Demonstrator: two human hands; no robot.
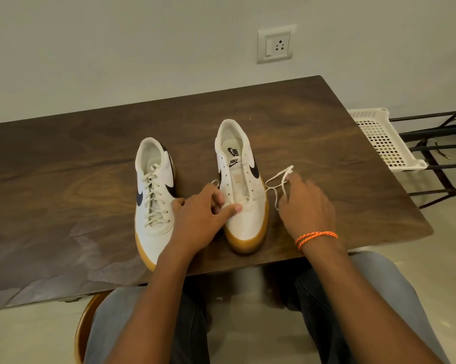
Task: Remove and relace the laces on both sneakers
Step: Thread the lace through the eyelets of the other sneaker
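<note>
A white perforated plastic basket (382, 139) is sitting beside the far right corner of the tabletop (64, 179), on a dark metal rack (437, 151); what lies inside it cannot be made out.

Two white sneakers with gum soles are standing on the tabletop, toes toward the person. The left sneaker (153, 195) is fully laced. The right sneaker (241, 185) is showing mostly bare eyelets, with the lace (280, 179) running only through the lowest holes near the toe.

The left hand (200, 219) is resting against the toe end of the right sneaker, its grip partly closed: thumb and fingers are curling in and pinching at the lace where it crosses the lowest eyelets. A short loop of lace is sticking out just beyond its knuckles.

The right hand (305, 206) is lying just right of that sneaker, fingers curling down over the loose lace. The lace is looping up past its fingertips and trailing back to the shoe. An orange cord bracelet (316, 237) is circling its wrist.

A wall socket (275, 44) is showing on the wall behind.
</note>
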